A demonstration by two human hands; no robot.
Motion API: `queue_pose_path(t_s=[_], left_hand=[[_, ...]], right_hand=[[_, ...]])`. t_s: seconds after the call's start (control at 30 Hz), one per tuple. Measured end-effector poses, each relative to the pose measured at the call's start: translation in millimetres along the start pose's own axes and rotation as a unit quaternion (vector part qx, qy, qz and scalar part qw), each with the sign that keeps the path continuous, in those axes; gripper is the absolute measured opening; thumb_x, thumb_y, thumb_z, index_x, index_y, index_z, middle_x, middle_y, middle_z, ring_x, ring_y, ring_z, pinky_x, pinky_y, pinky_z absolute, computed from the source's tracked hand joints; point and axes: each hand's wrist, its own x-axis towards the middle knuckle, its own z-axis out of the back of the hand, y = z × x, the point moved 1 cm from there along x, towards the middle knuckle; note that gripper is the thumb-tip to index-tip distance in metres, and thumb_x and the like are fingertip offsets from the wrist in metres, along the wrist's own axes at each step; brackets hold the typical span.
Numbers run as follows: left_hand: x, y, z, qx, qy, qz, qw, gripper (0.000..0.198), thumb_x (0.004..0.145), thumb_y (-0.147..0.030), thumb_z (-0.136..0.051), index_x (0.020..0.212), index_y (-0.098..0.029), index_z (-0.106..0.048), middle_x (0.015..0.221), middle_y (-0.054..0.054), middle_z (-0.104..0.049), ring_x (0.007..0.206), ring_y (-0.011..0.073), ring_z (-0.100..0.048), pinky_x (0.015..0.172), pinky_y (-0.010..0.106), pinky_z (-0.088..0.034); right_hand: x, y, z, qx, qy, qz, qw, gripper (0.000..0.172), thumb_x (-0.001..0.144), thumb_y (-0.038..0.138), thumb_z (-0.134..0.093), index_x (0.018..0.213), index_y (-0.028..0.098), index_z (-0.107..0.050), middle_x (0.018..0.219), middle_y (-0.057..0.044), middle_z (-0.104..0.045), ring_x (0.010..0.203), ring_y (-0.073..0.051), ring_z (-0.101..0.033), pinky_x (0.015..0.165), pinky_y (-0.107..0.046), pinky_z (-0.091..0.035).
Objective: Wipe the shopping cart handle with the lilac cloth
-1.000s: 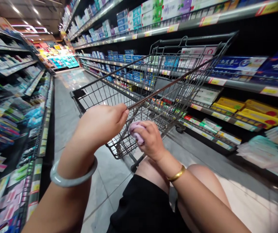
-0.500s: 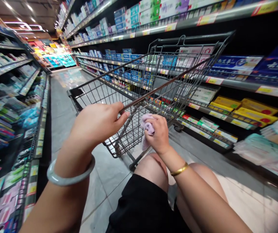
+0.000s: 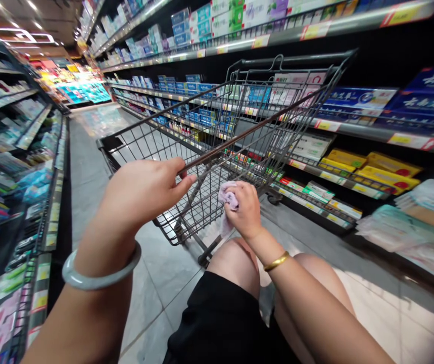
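A dark metal shopping cart (image 3: 235, 146) stands in front of me with nothing seen in its wire basket. My left hand (image 3: 144, 189) is closed around the near top rail of the cart, close to its left corner; the hand hides part of the rail. Below that rail and to the right, my right hand (image 3: 244, 206) grips a crumpled pale purple cloth (image 3: 227, 194). One end of the cloth hangs down beside the basket's side, just above my knee. Whether the cloth touches the wires I cannot tell.
Shelves with toothpaste boxes (image 3: 360, 98) and yellow boxes (image 3: 387, 172) run along the right. A left-hand shelf (image 3: 46, 222) carries packaged goods. Plastic-wrapped items (image 3: 410, 227) lie low at right. Grey floor tiles (image 3: 91, 131) stretch toward a bright display (image 3: 80, 88).
The whole scene has shifted slightly left in view as my head turned. Both hands keep their holds on the cart rail and the cloth.
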Motion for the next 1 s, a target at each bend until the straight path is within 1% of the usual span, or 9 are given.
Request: queue_pose_path(t_s=[0.07,0.17,0.23,0.3,0.47,0.57,0.67,0.83,1.0], left_hand=[[0,1,-0.9,0.0,-0.006,0.002,1.0,0.052,0.098,-0.06,-0.033,0.108,-0.023,-0.068,0.08,0.009,-0.072,0.073,0.0274,-0.067,0.064,0.032,-0.036],[0,3,-2.3,-0.002,-0.007,0.003,1.0,0.053,0.098,-0.061,-0.033,0.109,-0.022,-0.069,0.081,0.01,-0.072,0.071,0.028,-0.066,0.063,0.033,-0.034],[0,3,-2.6,0.0,-0.003,0.001,1.0,0.054,0.098,-0.061,-0.034,0.109,-0.023,-0.069,0.081,0.01,-0.072,0.07,0.0284,-0.066,0.062,0.033,-0.033],[0,3,-1.8,0.012,-0.002,0.0,1.0,0.053,0.098,-0.062,-0.033,0.109,-0.023,-0.068,0.081,0.009,-0.072,0.07,0.0281,-0.066,0.061,0.033,-0.03],[-1,2,4.7,0.051,-0.004,-0.02,0.999,0.048,0.103,-0.057,-0.029,0.103,-0.022,-0.062,0.081,0.008,-0.071,0.069,0.025,-0.064,0.056,0.032,-0.019],[-3,-3,9.0,0.052,0.012,0.009,0.999,0.045,0.103,-0.058,-0.032,0.1,-0.023,-0.059,0.081,0.006,-0.07,0.071,0.0242,-0.064,0.056,0.031,-0.02],[-3,-14,12.0,0.043,-0.008,0.013,0.999,0.045,0.102,-0.059,-0.035,0.11,-0.022,-0.059,0.094,0.009,-0.073,0.083,0.0279,-0.067,0.06,0.032,-0.03],[21,-46,12.6,-0.026,-0.106,-0.021,0.994,0.052,0.102,-0.054,-0.039,0.136,-0.021,-0.056,0.116,0.013,-0.072,0.107,0.0322,-0.068,0.083,0.039,-0.047],[65,-74,5.3,-0.057,-0.091,-0.006,0.994,0.05,0.1,-0.05,-0.041,0.132,-0.018,-0.062,0.108,0.015,-0.074,0.1,0.0335,-0.069,0.083,0.041,-0.048]], right_hand=[[-5,8,-3,0.002,0.026,0.014,1.0,0.033,0.081,0.015,-0.066,0.113,0.022,-0.068,0.12,-0.011,-0.067,0.115,-0.026,-0.057,0.099,-0.045,-0.05],[-19,32,-16,0.014,0.14,0.132,0.981,0.032,0.093,0.021,-0.061,0.124,0.025,-0.066,0.129,-0.008,-0.067,0.118,-0.024,-0.056,0.098,-0.041,-0.048],[-23,36,-20,0.013,0.184,0.177,0.967,0.03,0.098,0.025,-0.058,0.127,0.026,-0.064,0.131,-0.007,-0.068,0.118,-0.024,-0.055,0.097,-0.041,-0.047],[-19,25,-18,0.007,0.183,0.144,0.972,0.029,0.096,0.022,-0.059,0.124,0.026,-0.066,0.129,-0.007,-0.068,0.117,-0.024,-0.055,0.097,-0.041,-0.046],[-3,-11,-5,-0.017,0.09,-0.07,0.993,0.035,0.082,0.013,-0.066,0.116,0.021,-0.068,0.122,-0.011,-0.066,0.115,-0.026,-0.054,0.102,-0.041,-0.047],[-9,-5,-9,-0.036,0.142,-0.078,0.986,0.038,0.082,0.014,-0.065,0.119,0.021,-0.068,0.125,-0.011,-0.065,0.115,-0.028,-0.053,0.101,-0.042,-0.048],[-13,5,-15,-0.044,0.202,-0.057,0.977,0.04,0.084,0.017,-0.066,0.124,0.024,-0.066,0.128,-0.009,-0.063,0.116,-0.028,-0.052,0.1,-0.042,-0.049],[-7,-6,-13,-0.043,0.172,-0.142,0.974,0.035,0.085,0.015,-0.064,0.118,0.025,-0.066,0.124,-0.007,-0.064,0.115,-0.025,-0.053,0.099,-0.039,-0.049],[2,-6,-13,-0.002,0.164,-0.178,0.97,0.029,0.084,0.017,-0.063,0.112,0.021,-0.067,0.115,-0.009,-0.066,0.107,-0.025,-0.057,0.093,-0.039,-0.051]])
